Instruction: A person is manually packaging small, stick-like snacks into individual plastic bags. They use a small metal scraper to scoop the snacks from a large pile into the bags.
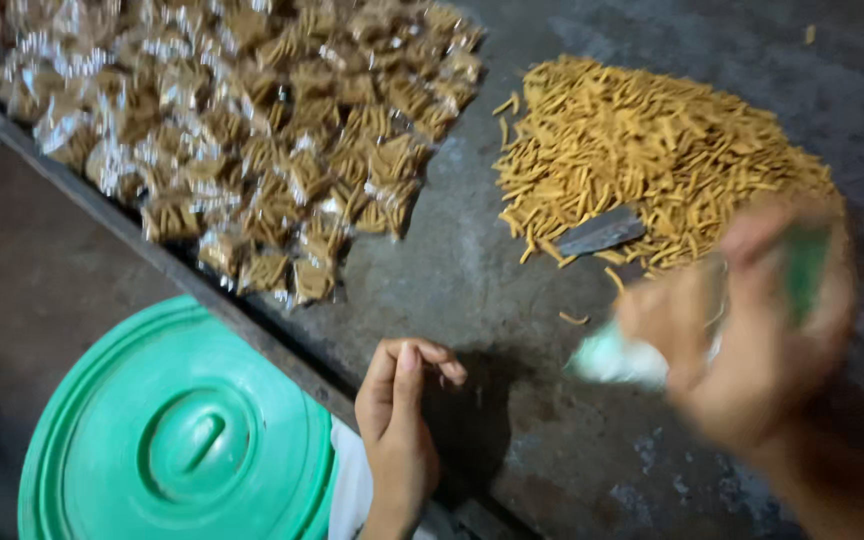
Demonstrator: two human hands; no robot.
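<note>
My left hand (400, 420) curls empty on rough grey table (472, 290); blurred right hand (752, 330) grips a clear crinkly bag (617, 358) beside crunchy golden sticks (652, 150).

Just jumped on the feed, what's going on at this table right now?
A person is working at a dark table beside a loose pile of yellow snack sticks. The right hand, blurred in motion, holds a small clear bag and something green. The left hand rests at the table edge, fingers curled, seemingly empty. Filled packets are heaped at upper left, and a green lid sits below.
</note>
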